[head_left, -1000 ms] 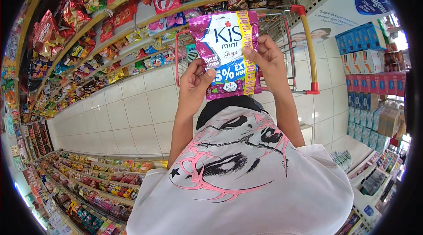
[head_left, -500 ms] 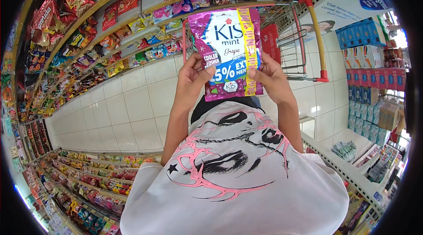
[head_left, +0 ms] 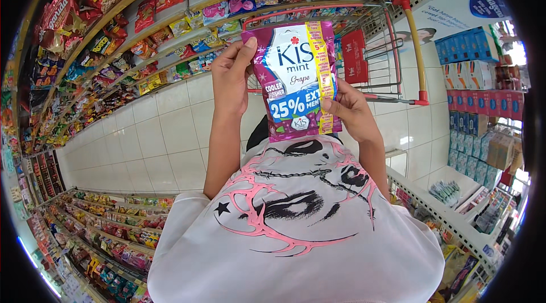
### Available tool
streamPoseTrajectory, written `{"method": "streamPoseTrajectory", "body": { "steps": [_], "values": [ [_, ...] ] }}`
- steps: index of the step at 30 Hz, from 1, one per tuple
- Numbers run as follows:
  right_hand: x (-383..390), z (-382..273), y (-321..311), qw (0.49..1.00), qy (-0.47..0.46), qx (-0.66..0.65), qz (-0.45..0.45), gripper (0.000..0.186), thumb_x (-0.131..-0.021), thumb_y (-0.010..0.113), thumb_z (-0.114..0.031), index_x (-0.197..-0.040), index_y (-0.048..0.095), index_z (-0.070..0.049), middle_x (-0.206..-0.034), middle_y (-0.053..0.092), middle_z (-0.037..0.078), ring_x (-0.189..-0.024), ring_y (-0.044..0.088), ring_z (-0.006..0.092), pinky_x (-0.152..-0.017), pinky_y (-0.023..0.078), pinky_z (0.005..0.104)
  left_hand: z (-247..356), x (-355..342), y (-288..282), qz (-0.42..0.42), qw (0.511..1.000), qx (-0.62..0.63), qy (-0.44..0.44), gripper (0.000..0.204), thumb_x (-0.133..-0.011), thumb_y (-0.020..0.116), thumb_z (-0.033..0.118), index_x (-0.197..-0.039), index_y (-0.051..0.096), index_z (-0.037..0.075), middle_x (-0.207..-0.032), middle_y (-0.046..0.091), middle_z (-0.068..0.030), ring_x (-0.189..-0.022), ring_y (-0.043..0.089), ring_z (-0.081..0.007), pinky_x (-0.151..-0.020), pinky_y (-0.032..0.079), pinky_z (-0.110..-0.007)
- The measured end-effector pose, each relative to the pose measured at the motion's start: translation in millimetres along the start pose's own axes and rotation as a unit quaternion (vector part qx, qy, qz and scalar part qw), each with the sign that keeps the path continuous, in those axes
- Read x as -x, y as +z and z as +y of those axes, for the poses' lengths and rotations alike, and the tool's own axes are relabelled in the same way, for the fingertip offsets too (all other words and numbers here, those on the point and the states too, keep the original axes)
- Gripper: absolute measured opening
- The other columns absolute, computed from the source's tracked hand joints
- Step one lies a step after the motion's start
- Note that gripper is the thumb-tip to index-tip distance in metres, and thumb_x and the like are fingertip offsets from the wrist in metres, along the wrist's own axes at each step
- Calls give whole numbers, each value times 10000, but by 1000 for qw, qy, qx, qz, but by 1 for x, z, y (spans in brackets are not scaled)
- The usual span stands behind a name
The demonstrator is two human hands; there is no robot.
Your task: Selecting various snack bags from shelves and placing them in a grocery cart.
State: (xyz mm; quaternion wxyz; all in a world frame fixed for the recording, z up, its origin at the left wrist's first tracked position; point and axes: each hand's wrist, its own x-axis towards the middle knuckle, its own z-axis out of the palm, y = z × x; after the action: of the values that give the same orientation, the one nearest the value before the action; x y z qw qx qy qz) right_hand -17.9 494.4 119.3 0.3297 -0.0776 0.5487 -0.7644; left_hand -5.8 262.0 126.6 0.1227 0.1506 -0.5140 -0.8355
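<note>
While raised, both hands pinch purple pouch

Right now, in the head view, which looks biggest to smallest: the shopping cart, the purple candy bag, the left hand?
1. shopping cart
2. purple candy bag, nearer the camera, so it looks larger than it is
3. left hand

Bright, even shop light, sharp centre, glare at right (fisheye bends edges, black rim).
</note>
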Motion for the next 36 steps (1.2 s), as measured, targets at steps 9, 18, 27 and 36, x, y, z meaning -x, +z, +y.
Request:
{"method": "streamPoseTrajectory", "body": {
  "steps": [9,18,27,36],
  "values": [
    [1,6,0,1000,-16,10,6,446,-822,637,-80,-1219,456,13,-1012,620,64,-848,578,85,-753,460,246,-3,0,10,29,999,41,-15,205,-879,580,220,-924,633,27,-826,631,-15,-722,570,-65,-638,457,-198],
    [-1,3,1,999,7,17,-46,415,-814,632,-49,-1193,481,29,-1029,618,62,-886,576,93,-777,454,241,28,-29,-6,-150,979,-140,-5,472,-909,454,375,-1086,565,-49,-1015,624,-110,-940,591,-145,-820,467,-274],
    [2,7,8,999,9,24,-23,455,-799,647,-48,-1212,473,30,-1032,620,77,-872,581,92,-773,457,234,38,-69,3,-334,902,-261,-77,232,-781,687,190,-922,677,7,-805,653,-33,-712,586,-69,-641,451,-200],
    [2,13,4,1000,23,7,-17,438,-808,644,-76,-1203,481,23,-1018,626,74,-860,589,94,-763,461,240,37,-72,6,-318,897,-292,-93,239,-795,682,217,-932,679,21,-817,661,-45,-727,594,-70,-668,454,-217]
  ]
}}
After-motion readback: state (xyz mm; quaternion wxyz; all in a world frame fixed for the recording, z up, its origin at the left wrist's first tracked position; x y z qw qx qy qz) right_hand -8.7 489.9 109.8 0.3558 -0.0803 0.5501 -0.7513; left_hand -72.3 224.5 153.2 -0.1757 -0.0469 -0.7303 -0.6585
